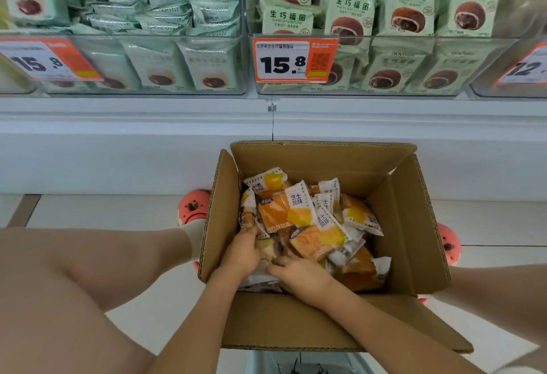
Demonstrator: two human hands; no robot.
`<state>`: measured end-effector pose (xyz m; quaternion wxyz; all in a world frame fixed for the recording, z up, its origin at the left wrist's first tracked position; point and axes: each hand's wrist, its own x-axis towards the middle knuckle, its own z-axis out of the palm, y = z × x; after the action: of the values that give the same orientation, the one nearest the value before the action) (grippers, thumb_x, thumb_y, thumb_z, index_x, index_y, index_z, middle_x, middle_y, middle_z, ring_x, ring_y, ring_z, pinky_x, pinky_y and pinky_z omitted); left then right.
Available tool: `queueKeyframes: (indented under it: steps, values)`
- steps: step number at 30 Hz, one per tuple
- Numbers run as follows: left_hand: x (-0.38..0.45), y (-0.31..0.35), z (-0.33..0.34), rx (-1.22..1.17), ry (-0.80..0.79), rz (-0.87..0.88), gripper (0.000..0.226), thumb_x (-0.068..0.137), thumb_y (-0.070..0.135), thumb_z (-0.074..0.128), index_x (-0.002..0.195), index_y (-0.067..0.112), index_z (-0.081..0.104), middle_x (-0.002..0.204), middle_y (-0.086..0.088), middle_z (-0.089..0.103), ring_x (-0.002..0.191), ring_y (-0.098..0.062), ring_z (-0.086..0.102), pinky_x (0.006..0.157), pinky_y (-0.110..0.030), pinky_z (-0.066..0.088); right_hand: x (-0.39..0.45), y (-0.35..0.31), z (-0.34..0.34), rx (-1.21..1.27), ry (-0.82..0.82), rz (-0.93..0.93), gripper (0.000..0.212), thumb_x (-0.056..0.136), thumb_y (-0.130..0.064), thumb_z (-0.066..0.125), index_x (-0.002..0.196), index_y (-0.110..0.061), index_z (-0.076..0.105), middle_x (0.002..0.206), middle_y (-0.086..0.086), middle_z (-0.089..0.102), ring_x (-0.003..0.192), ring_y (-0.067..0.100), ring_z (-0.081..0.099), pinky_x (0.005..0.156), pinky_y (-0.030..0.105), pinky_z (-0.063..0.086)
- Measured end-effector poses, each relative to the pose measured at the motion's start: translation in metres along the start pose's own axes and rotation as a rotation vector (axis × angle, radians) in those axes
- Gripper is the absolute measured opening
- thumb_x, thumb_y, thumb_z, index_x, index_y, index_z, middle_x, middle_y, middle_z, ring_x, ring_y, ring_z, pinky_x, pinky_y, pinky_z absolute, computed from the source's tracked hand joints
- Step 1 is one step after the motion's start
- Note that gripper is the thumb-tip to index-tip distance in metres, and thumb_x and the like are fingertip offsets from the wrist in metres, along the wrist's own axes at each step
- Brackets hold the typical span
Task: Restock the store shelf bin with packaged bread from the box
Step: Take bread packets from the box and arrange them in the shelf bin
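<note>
Hands grip bread packets under price tag reading 15.8.

Your cardboard box sits open on the floor below the shelf, flaps folded out, part full of a loose jumbled pile of bread packs in orange, yellow and white wrappers. Above it you have two clear shelf bins: the right shelf bin holds pale green packs standing upright, the left shelf bin holds the same kind, some lying flat.
</note>
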<state>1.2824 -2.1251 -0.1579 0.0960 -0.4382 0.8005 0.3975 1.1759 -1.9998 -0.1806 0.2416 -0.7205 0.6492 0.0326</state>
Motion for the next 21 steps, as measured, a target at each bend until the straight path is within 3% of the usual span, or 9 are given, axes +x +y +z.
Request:
queueKeyframes:
  steps: [4, 6, 8, 11, 14, 16, 18, 21]
  values:
    - [-0.004, 0.005, -0.005, -0.143, 0.023, -0.053, 0.028, 0.100, 0.014, 0.041, 0.120, 0.004, 0.057, 0.125, -0.014, 0.058, 0.108, -0.026, 0.055, 0.091, -0.030, 0.043, 0.000, -0.006, -0.005, 0.222, 0.212, 0.082, 0.021, 0.095, -0.020, 0.043, 0.115, -0.018, 0.052, 0.105, 0.012, 0.059, 0.092, 0.031, 0.059, 0.070, 0.043, 0.052]
    - [-0.005, 0.014, -0.014, -0.280, -0.019, -0.154, 0.036, 0.101, 0.032, 0.040, 0.114, 0.007, 0.062, 0.117, -0.013, 0.062, 0.099, -0.022, 0.057, 0.088, -0.032, 0.045, -0.004, -0.009, -0.021, 0.453, 0.406, 0.153, 0.010, 0.097, -0.019, 0.044, 0.097, -0.013, 0.052, 0.086, 0.006, 0.059, 0.077, 0.017, 0.057, 0.065, 0.032, 0.048]
    - [-0.008, 0.027, -0.025, -0.480, -0.119, -0.257, 0.053, 0.097, 0.054, 0.035, 0.106, 0.012, 0.067, 0.108, -0.008, 0.066, 0.095, -0.021, 0.061, 0.084, -0.034, 0.048, -0.016, -0.007, -0.042, 0.647, 0.570, 0.258, 0.013, 0.098, -0.019, 0.044, 0.088, -0.014, 0.050, 0.072, 0.000, 0.054, 0.062, 0.008, 0.049, 0.057, 0.022, 0.040]
    - [-0.010, 0.041, -0.038, -0.760, -0.256, -0.346, 0.070, 0.089, 0.071, 0.025, 0.109, 0.015, 0.062, 0.101, -0.006, 0.070, 0.089, -0.024, 0.068, 0.084, -0.034, 0.049, -0.037, 0.006, -0.074, 0.960, 0.727, 0.458, 0.019, 0.100, -0.025, 0.041, 0.083, -0.021, 0.047, 0.066, -0.001, 0.048, 0.054, 0.007, 0.044, 0.051, 0.022, 0.036]
    - [-0.008, 0.058, -0.034, -0.991, -0.464, -0.320, 0.086, 0.080, 0.081, 0.024, 0.119, 0.014, 0.059, 0.114, -0.014, 0.068, 0.106, -0.032, 0.064, 0.095, -0.044, 0.046, -0.062, 0.028, -0.096, 1.172, 0.884, 0.635, 0.020, 0.100, -0.029, 0.042, 0.082, -0.022, 0.047, 0.070, -0.003, 0.051, 0.059, 0.004, 0.048, 0.051, 0.017, 0.039]
    - [-0.010, 0.076, -0.029, -0.981, -0.618, -0.252, 0.080, 0.080, 0.077, 0.036, 0.127, 0.015, 0.055, 0.122, -0.014, 0.064, 0.114, -0.034, 0.060, 0.094, -0.046, 0.047, -0.072, 0.036, -0.101, 1.287, 0.964, 0.705, 0.022, 0.100, -0.031, 0.043, 0.083, -0.018, 0.050, 0.077, 0.002, 0.055, 0.067, 0.009, 0.053, 0.053, 0.019, 0.043]
    - [-0.015, 0.095, -0.023, -0.882, -0.671, -0.194, 0.062, 0.079, 0.056, 0.060, 0.128, 0.018, 0.052, 0.123, -0.009, 0.064, 0.113, -0.030, 0.060, 0.094, -0.047, 0.049, -0.077, 0.037, -0.102, 1.420, 0.986, 0.769, 0.021, 0.099, -0.034, 0.044, 0.091, -0.016, 0.051, 0.086, 0.009, 0.057, 0.073, 0.015, 0.056, 0.060, 0.026, 0.048]
    - [-0.016, 0.108, -0.014, -0.784, -0.523, -0.161, 0.067, 0.068, 0.028, 0.081, 0.127, 0.014, 0.054, 0.114, -0.005, 0.068, 0.106, -0.023, 0.065, 0.096, -0.047, 0.050, -0.083, 0.031, -0.106, 1.725, 0.958, 0.794, 0.026, 0.097, -0.037, 0.047, 0.111, -0.016, 0.046, 0.102, 0.006, 0.061, 0.088, 0.018, 0.064, 0.074, 0.035, 0.056]
